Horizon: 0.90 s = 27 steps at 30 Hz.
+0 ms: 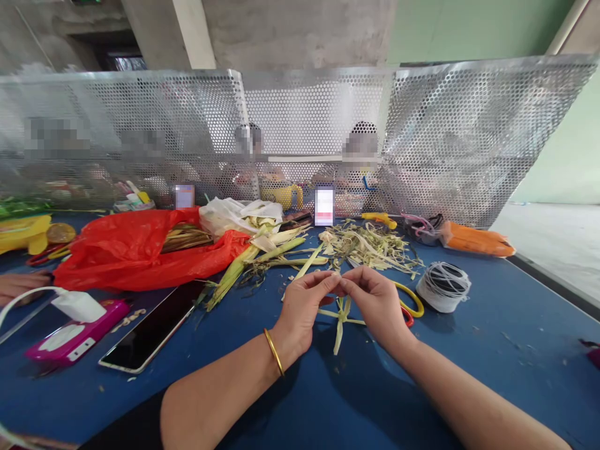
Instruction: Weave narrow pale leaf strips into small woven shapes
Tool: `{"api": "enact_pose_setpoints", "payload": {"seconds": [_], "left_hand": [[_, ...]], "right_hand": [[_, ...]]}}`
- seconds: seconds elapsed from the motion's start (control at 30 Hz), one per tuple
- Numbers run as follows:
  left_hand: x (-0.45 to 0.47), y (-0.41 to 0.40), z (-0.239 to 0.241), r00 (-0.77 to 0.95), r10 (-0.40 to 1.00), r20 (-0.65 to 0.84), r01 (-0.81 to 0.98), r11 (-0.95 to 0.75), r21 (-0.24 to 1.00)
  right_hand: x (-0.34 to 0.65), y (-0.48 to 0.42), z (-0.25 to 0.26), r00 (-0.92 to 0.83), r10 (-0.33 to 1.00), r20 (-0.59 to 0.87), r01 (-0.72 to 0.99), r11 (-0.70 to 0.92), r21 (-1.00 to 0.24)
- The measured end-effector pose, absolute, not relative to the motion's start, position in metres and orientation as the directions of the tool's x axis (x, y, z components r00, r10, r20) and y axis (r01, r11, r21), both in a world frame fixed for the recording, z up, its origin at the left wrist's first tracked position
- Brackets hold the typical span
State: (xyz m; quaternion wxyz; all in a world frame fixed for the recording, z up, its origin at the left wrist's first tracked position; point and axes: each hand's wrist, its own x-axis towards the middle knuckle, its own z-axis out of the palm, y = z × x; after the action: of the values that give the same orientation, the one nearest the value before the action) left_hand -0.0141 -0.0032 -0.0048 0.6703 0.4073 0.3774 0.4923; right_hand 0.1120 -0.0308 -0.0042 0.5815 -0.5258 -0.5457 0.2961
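Observation:
Pale green corn husk strips (341, 315), crossed into a small star-like shape, hang below my fingertips over the blue table. My left hand (302, 306), with a gold bangle on its wrist, pinches the husk from the left. From the right, my right hand (375, 300) pinches it too, and the two thumbs nearly meet. My fingers hide the upper part of the husk piece. Scissors with yellow and red handles (415, 303) lie just behind my right hand. A longer husk strip (309, 262) extends up behind my left hand.
Shredded husks (370, 247) are heaped ahead, beside corn stalks (248, 262) and a red plastic bag (126, 250). At left are a phone (152, 328) and a magenta power strip (79, 334); another person's hand (23, 286) rests beyond. A string spool (443, 287) stands right, before a perforated metal screen (319, 112).

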Motion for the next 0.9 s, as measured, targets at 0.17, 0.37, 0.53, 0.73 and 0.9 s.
{"api": "enact_pose_setpoints", "payload": {"seconds": [0.17, 0.37, 0.53, 0.73, 0.9], "left_hand": [[-0.015, -0.002, -0.002, 0.222, 0.971, -0.091, -0.319, 0.161, 0.934], [-0.016, 0.000, 0.000, 0.215, 0.975, -0.064, -0.307, 0.129, 0.943], [-0.016, -0.001, -0.001, 0.245, 0.965, -0.096, -0.336, 0.178, 0.925], [-0.019, 0.003, 0.002, 0.290, 0.956, -0.048, -0.225, 0.116, 0.967], [-0.024, 0.011, 0.003, 0.344, 0.932, 0.118, 0.024, -0.134, 0.991]], "right_hand": [[0.117, -0.028, 0.003, 0.167, 0.951, 0.259, 0.166, 0.232, -0.959], [0.119, -0.028, 0.007, 0.105, 0.973, 0.207, 0.073, 0.200, -0.977], [0.117, -0.027, 0.001, 0.107, 0.974, 0.198, 0.106, 0.187, -0.977], [0.125, -0.027, 0.004, 0.037, 0.941, 0.337, 0.479, 0.279, -0.832], [0.132, -0.030, 0.013, -0.116, 0.855, 0.506, 0.754, 0.407, -0.515]]}}
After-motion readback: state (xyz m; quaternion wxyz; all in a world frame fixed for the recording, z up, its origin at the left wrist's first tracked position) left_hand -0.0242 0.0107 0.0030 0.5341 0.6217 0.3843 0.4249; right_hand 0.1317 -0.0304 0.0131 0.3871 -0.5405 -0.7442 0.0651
